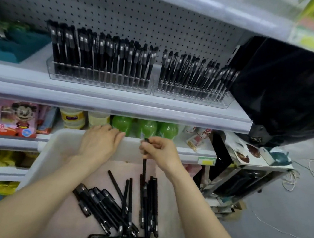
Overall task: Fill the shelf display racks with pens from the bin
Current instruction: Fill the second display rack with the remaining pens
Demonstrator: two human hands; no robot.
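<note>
A white plastic bin (55,146) sits below me with several black pens (114,210) lying loose on its floor. My right hand (160,152) pinches one black pen (144,168) near its top and holds it upright above the bin. My left hand (98,141) rests on the bin's far rim, fingers draped over the edge. On the shelf above stand two clear display racks, the left rack (100,77) and the right rack (192,93), both packed with upright black pens.
The rack shelf's front edge (114,104) juts out above the bin. Green bottles (145,127) and a cartoon toy box (16,118) fill the lower shelf. A black bag (284,90) hangs to the right, and a cluttered metal cart (248,168) stands beneath it.
</note>
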